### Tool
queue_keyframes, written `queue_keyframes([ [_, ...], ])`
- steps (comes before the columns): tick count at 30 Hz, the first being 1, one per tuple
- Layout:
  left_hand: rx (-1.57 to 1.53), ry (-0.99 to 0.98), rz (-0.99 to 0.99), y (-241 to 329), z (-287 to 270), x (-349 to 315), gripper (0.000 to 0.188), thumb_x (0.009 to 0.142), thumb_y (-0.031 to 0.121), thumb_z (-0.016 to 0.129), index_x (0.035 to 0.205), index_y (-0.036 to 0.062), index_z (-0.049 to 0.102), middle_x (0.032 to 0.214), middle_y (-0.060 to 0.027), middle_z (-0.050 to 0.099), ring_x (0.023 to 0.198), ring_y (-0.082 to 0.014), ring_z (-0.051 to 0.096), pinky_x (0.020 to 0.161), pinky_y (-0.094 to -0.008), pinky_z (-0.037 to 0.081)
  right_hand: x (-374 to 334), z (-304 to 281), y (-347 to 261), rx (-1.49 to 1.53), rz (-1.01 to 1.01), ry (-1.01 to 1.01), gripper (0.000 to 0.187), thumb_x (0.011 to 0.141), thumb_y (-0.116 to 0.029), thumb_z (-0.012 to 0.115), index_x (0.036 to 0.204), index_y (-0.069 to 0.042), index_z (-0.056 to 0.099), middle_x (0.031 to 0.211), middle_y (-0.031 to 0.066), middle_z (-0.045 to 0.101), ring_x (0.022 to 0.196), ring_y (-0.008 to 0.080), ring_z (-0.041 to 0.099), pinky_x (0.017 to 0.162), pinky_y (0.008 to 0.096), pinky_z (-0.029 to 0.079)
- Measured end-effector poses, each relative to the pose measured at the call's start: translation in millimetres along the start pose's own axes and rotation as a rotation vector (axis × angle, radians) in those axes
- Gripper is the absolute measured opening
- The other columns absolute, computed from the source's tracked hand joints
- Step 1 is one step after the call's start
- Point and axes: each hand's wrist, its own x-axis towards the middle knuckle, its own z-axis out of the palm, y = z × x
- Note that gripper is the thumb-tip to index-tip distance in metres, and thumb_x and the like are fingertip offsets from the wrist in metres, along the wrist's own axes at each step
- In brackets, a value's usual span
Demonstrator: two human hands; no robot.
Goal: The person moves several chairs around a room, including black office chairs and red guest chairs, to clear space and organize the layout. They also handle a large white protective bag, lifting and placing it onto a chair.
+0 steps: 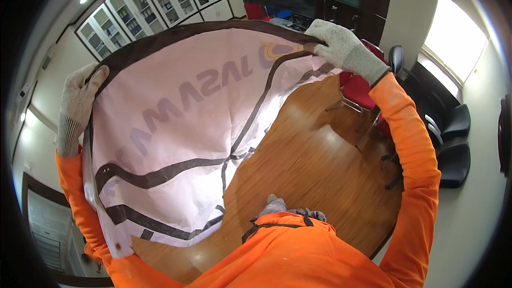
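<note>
I hold up a large white banner (pixel 181 101) with dark tape-like strips, its top edge spread between both hands. Faint reversed lettering shows through it. My left hand (pixel 80 93), in a grey knit glove, is closed on the upper left corner. On the right, my right hand (pixel 341 48), gloved the same way, pinches the top edge near the other end. The banner sags and folds between them, and its lower part hangs down in front of me. A small round eyelet mark shows at the lower left strip.
Brown wooden flooring (pixel 314 165) lies below and to the right. Red chairs (pixel 358 92) and black office chairs (pixel 453 165) stand along the right side. Glass-fronted cabinets (pixel 136 8) line the far left wall. A bright window (pixel 453 37) is at the right.
</note>
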Motion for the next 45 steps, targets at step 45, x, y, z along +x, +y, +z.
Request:
queue_keyframes([
  [45,-1.49,-0.627,-0.263,-1,690,-140,0.034,0.092,0.016,0.067,0.122,0.0016,0.06,0.111,-0.0067,0.066,0.098,-0.0119,0.058,0.088,-0.0298,0.047,266,-114,168,-0.927,0.369,0.536,0.015,0.08,-0.025,0.064,0.086,-0.017,0.076,0.082,0.0104,0.071,0.078,0.026,0.07,0.069,0.0402,0.055],
])
